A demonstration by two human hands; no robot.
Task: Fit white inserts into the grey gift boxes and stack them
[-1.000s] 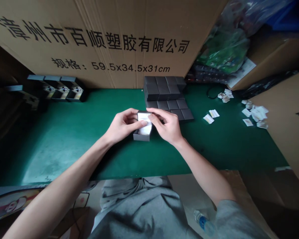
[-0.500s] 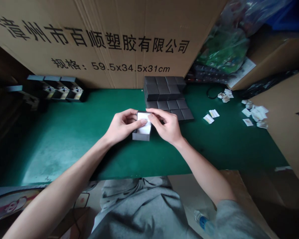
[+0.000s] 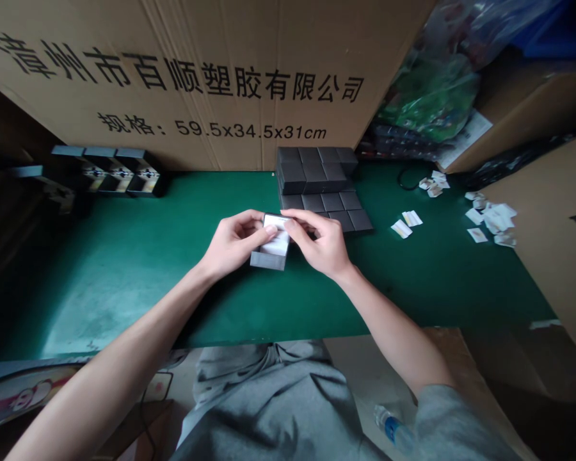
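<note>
Between my two hands, above the green table, is a small dark grey box [image 3: 267,260] with its white inside facing up. My left hand [image 3: 233,242] grips its left side, the thumb lying over the white interior [image 3: 277,242]. On the other side my right hand [image 3: 320,244] holds the upper right edge, its thumb and fingers closed on the rim. Whether the white part is a loose card or a fixed lining, I cannot tell. Just beyond my hands stands a stack of dark closed boxes [image 3: 312,168].
Several open dark boxes [image 3: 120,171] stand at the back left of the green table [image 3: 139,256]. Small white packets [image 3: 402,228] lie to the right, with more near the right edge. A large printed carton [image 3: 211,70] walls off the back. A plastic bottle [image 3: 391,426] is below the table.
The box's near end has swung slightly left and tilted. My left thumb has slid a little up and left over the white interior. My right hand has hardly moved.
</note>
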